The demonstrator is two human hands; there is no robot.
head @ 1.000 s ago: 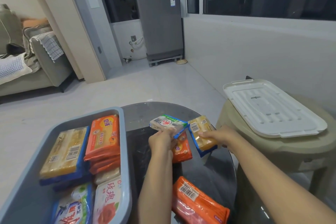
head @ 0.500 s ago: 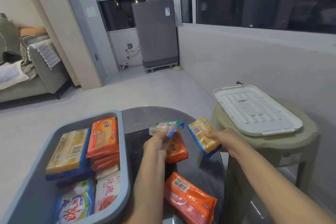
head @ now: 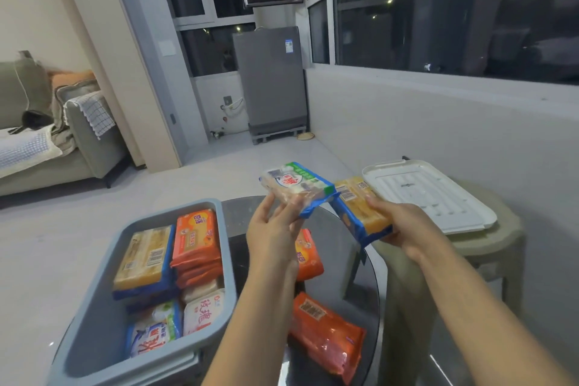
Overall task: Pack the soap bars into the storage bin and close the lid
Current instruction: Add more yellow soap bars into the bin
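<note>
Left hand (head: 275, 229) grips a white-and-blue soap bar (head: 297, 186), right hand (head: 404, 226) a yellow soap bar (head: 360, 210), both right of the storage bin (head: 94, 345).

Glossy plastic-wrapped soap bars (head: 297, 188), matt grey plastic bin (head: 94, 338), white plastic lid (head: 429, 194), glass tabletop (head: 338, 247)

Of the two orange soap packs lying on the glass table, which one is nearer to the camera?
The large orange soap pack with the barcode on top, near the table's front edge; the smaller orange pack lies farther back, behind the left hand.
</note>
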